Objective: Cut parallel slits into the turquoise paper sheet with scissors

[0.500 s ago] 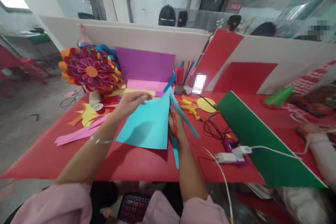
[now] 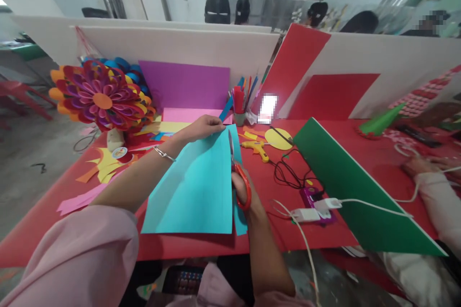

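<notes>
A turquoise sheet of paper (image 2: 194,187) lies tilted over the front of the red table. My left hand (image 2: 207,128) pinches its top edge, close to the upper right corner. In my right hand (image 2: 248,196) are scissors (image 2: 244,187) with orange-red handles, their blades pointing away from me. The blades sit at the sheet's right side, with the paper between or against them. A narrow turquoise strip (image 2: 239,220) runs along that side, partly hidden by my right hand.
A paper flower (image 2: 103,100) stands at the left, near yellow scraps (image 2: 110,165) and pink strips (image 2: 77,199). To the right are a yellow glue gun (image 2: 256,148), black cords, a power strip (image 2: 319,208) and a leaning green board (image 2: 353,192). Another person's hand (image 2: 414,168) rests at far right.
My left hand has moved right and taken hold of the sheet's top edge. The sheet and scissors sit lower in view. The strip that stuck out to the right no longer shows there.
</notes>
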{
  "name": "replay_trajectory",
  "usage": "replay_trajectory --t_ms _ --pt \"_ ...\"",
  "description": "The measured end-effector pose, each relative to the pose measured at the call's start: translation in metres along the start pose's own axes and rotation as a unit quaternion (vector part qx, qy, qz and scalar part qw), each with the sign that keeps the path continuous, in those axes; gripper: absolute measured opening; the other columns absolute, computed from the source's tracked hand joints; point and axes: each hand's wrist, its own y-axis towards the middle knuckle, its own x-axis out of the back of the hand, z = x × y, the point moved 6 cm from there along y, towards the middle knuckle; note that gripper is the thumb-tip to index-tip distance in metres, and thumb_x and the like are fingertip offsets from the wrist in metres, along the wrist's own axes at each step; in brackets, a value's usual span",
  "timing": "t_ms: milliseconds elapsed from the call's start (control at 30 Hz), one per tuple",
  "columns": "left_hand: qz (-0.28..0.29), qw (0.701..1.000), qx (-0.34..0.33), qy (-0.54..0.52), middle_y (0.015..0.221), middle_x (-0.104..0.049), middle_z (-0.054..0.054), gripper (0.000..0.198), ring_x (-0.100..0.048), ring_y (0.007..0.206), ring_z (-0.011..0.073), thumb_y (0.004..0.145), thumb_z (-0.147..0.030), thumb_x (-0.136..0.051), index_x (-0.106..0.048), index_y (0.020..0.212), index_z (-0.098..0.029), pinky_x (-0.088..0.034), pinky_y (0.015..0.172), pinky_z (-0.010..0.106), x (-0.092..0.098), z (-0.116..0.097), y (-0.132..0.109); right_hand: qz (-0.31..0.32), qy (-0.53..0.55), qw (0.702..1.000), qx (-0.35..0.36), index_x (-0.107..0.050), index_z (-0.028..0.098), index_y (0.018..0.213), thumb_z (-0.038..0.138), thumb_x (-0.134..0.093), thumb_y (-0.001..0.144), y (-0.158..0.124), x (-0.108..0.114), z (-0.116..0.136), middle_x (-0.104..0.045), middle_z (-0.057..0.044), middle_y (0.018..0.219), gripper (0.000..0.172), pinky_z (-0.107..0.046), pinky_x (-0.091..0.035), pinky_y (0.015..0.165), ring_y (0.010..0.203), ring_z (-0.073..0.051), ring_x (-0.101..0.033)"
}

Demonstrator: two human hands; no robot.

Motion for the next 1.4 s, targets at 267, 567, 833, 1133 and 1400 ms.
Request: replay_trajectory --t_ms 267,567,833,1133,1400 --pt "0.03 0.997 -0.01 0.066 0.067 -0.037 -0.004 0.037 -0.033 0.062 0.0118 0.089 -0.048 -0.064 -0.051 0.068 -0.021 -0.024 0.06 0.031 0.002 -0.042 -0.005 -0.001 -0.062 0.998 -0.005 -0.067 0.022 0.099 0.033 -0.057 0.091 -0.014 0.014 0.009 -0.063 0.001 0.074 0.017 -0.032 -0.048 0.072 0.077 -0.022 -0.058" --pt "0.037 0.998 0.006 0.046 0.071 -0.055 -0.002 0.029 -0.046 0.066 0.0133 0.084 -0.045 -0.07 -0.067 0.082 -0.017 -0.032 0.061 0.029 0.01 -0.062 -0.017 -0.018 -0.081 0.996 0.045 -0.069 0.02 0.107 0.039 -0.057 0.1 -0.016 0.011 0.009 -0.069 -0.003 0.081 0.024 -0.032 -0.052 0.074 0.08 -0.023 -0.065" --pt "-0.002 0.998 0.05 0.033 0.064 -0.045 -0.004 0.027 -0.038 0.06 0.011 0.08 -0.039 -0.072 -0.056 0.07 -0.019 -0.025 0.057 0.029 0.015 -0.066 -0.028 -0.017 -0.076 0.995 0.055 -0.071 0.021 0.109 0.031 -0.062 0.092 -0.013 0.003 0.012 -0.071 0.0 0.078 0.021 -0.03 -0.052 0.07 0.069 -0.02 -0.064" --pt "-0.025 0.995 0.1 -0.01 0.06 -0.03 -0.006 0.043 -0.025 0.057 0.0106 0.081 -0.036 -0.072 -0.038 0.058 -0.023 -0.017 0.055 0.031 0.016 -0.051 -0.031 -0.006 -0.074 0.996 0.052 -0.074 0.021 0.117 0.029 -0.061 0.093 -0.02 -0.007 0.019 -0.081 -0.005 0.099 0.029 -0.03 -0.053 0.073 0.085 -0.024 -0.074" --pt "0.036 0.998 0.015 -0.056 0.066 -0.053 -0.006 0.038 -0.043 0.059 0.0112 0.082 -0.03 -0.078 -0.073 0.117 -0.018 -0.031 0.056 0.026 0.014 -0.058 -0.04 -0.005 -0.082 0.996 0.028 -0.073 0.02 0.117 0.031 -0.057 0.096 -0.028 -0.01 0.023 -0.08 -0.003 0.097 0.028 -0.029 -0.052 0.073 0.083 -0.022 -0.072"
